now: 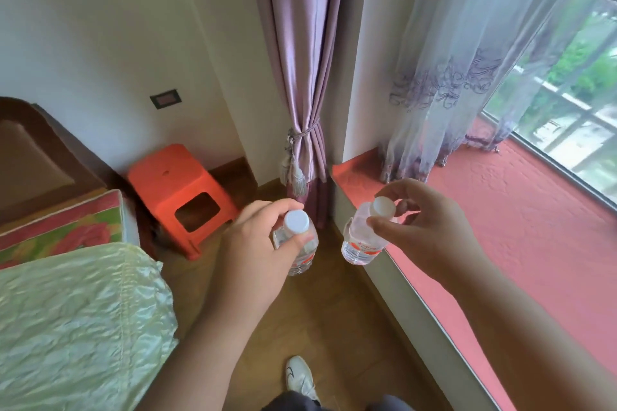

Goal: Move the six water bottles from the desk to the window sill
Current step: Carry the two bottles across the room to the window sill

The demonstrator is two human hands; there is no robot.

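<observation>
Left hand [253, 243] pinches bottle [297, 243] at neck, frame centre, over floor. Right hand [424, 227] pinches second bottle [362, 240] by cap, at window sill [521, 227] edge. Risk: fingertip-only grip, hanging bottle may swing, slip, fall short of sill.

Red-covered window sill [521, 243], sheer curtain [444, 130] hem seemingly on it.

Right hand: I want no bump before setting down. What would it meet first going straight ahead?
Probably the sheer curtain above the sill's red cover; right hand, holding its bottle, has nothing nearer ahead, though depth is unclear.
</observation>
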